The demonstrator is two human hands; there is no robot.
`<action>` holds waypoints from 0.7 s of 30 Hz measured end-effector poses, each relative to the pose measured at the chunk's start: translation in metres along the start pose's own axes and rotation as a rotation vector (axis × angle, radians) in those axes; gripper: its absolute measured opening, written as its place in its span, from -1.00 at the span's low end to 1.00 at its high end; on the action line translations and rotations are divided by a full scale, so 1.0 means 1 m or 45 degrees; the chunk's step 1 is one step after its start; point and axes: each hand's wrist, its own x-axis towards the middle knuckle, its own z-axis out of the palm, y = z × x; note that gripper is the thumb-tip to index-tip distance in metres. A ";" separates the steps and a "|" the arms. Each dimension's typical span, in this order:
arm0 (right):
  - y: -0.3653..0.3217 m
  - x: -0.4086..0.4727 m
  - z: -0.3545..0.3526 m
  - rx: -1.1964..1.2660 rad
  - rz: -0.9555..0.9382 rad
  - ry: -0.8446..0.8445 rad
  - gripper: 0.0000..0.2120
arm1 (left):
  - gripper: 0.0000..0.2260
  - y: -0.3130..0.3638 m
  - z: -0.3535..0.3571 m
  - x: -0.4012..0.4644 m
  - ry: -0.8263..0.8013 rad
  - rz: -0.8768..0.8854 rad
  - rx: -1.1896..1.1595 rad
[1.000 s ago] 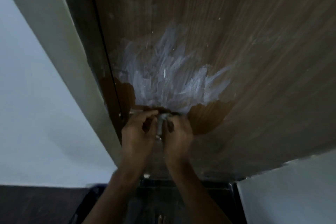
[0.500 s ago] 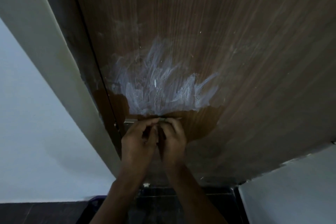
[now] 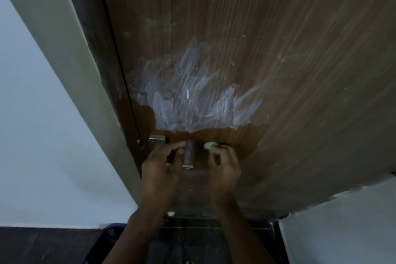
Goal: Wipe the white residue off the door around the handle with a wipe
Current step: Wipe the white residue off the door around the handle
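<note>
My right hand [image 3: 225, 163] pinches the little wipe [image 3: 208, 145] just right of the handle [image 3: 189, 154], my left hand [image 3: 159, 167] curls loosely on the handle's other side holding nothing, and the white residue [image 3: 192, 100] sits right above the handle, nearer my right hand.

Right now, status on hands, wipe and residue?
Right hand pinching wipe beside handle. Left hand by handle, grip unclear. Residue above mostly uncleared. Nothing blocking.
</note>
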 end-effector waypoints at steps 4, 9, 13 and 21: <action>-0.004 0.000 0.001 -0.010 -0.032 0.010 -0.89 | -0.79 -0.004 -0.001 -0.002 -0.027 -0.045 0.022; -0.009 -0.007 0.002 -0.054 -0.008 -0.193 -0.82 | -0.78 0.006 0.006 -0.002 -0.117 0.006 0.014; -0.023 0.037 -0.032 0.065 -0.062 0.217 -0.86 | -0.75 0.016 0.013 0.003 -0.127 0.047 0.002; -0.024 0.058 -0.050 -0.041 -0.228 0.189 -0.86 | -0.79 0.039 0.026 0.010 -0.089 0.135 -0.063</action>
